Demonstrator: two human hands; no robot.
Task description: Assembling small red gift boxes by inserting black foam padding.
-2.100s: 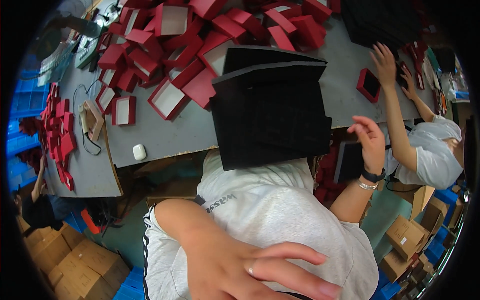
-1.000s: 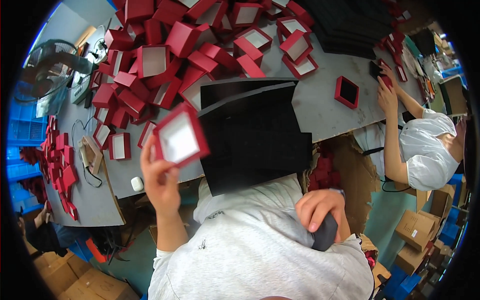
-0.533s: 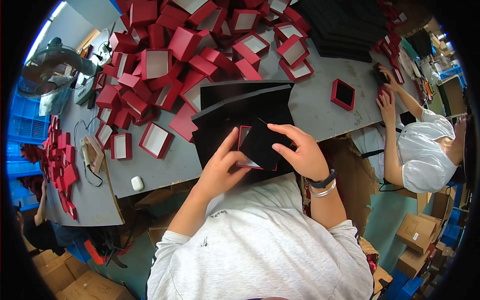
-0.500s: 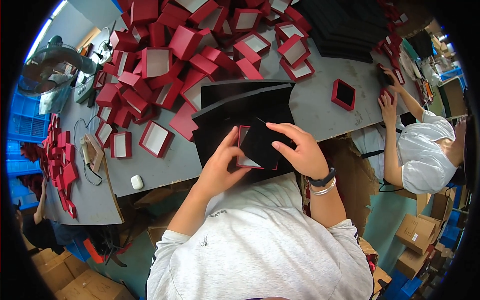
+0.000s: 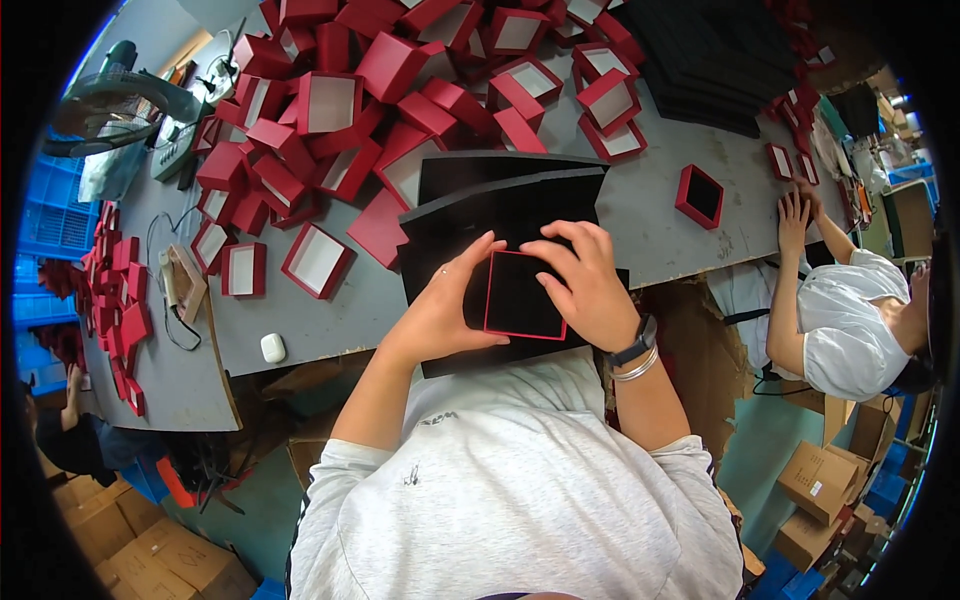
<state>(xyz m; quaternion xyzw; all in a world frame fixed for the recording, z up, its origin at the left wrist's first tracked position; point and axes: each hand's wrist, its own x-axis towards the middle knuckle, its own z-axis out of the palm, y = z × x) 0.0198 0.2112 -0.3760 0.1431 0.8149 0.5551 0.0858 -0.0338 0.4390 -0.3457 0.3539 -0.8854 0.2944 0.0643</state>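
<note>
A small red box [image 5: 487,300] sits on black foam sheets [image 5: 510,215] at the table's near edge. Inside its rim lies a flat black foam pad [image 5: 522,295], covering the bottom. My left hand [image 5: 440,308] is closed around the box's left side, thumb at the near edge and fingers at the far left corner. On the other side, my right hand [image 5: 590,290] is curled over the right edge, its thumb on the pad and fingertips at the far rim. Part of the box's right side is hidden under it.
Red boxes [image 5: 330,100] with white insides are heaped across the table [image 5: 640,230]. Dark foam sheets [image 5: 700,60] are stacked at the far right. A red box with black lining [image 5: 699,196] stands alone. Beside it sits a co-worker [image 5: 850,310]. A white case [image 5: 272,348] lies front left.
The black pad, tilted and partly outside the box before, now lies flat within the rim. My right hand has come down onto the box's right side. The co-worker's hands have moved.
</note>
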